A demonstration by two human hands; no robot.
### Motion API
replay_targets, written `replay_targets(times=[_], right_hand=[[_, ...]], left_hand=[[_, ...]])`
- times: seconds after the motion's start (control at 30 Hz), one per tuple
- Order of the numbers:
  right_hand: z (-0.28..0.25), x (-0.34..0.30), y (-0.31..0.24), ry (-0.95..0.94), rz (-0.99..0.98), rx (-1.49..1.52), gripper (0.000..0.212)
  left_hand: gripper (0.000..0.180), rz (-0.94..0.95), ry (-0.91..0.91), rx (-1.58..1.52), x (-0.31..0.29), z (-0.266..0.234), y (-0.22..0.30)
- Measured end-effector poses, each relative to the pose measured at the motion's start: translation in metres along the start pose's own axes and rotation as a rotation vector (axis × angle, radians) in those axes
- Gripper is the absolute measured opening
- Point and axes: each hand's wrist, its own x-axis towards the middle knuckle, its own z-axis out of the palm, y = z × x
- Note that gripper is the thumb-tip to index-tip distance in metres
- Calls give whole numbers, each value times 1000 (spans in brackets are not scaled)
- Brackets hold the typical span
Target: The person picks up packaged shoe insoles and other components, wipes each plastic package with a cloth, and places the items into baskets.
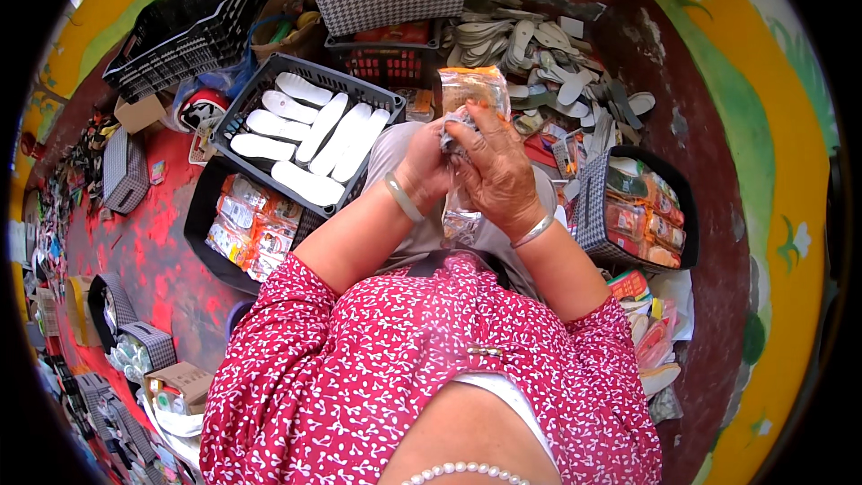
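My hands meet above my lap around a clear plastic packet [474, 88] with an orange top edge. Its upper part stands out beyond my fingers, and its clear lower end hangs beneath them. My left hand [426, 160] is closed on the packet's left side, its fingertips partly hidden. From the right, my right hand [499, 171] closes over the packet with bent fingers. A crumpled greyish-white wad [456, 128] shows between the hands; whether it is part of the packet I cannot tell.
Left of my hands, a dark crate [244, 99] holds several white insoles [321, 131]. Open fabric bins with orange-marked packets stand at left [199, 216] and right [593, 207]. Loose insoles [521, 40] pile up at the back right. A black-and-white patterned bin [391, 11] stands at the back.
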Motion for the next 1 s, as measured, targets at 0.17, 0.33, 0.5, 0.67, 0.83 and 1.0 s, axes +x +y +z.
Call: replay_targets(times=[0.17,0.33,0.5,0.67,0.83,1.0], right_hand=[[-6,13,23,103,-43,6,36],[-14,14,60,230,223,38,25],[-45,8,111,472,970,1000,23],[-43,12,41,362,652,871,34],[-28,-8,4,-64,-20,-269,55],[-38,8,7,61,-5,-114,67]], left_hand=[[37,-18,42,17,-3,9,-6],[45,-130,72,127,-14,13,-8],[50,-78,68,340,-20,16,-3],[62,21,44,494,-15,29,-2],[68,-2,-42,512,-24,30,-3],[80,-81,-118,536,-25,36,0]])
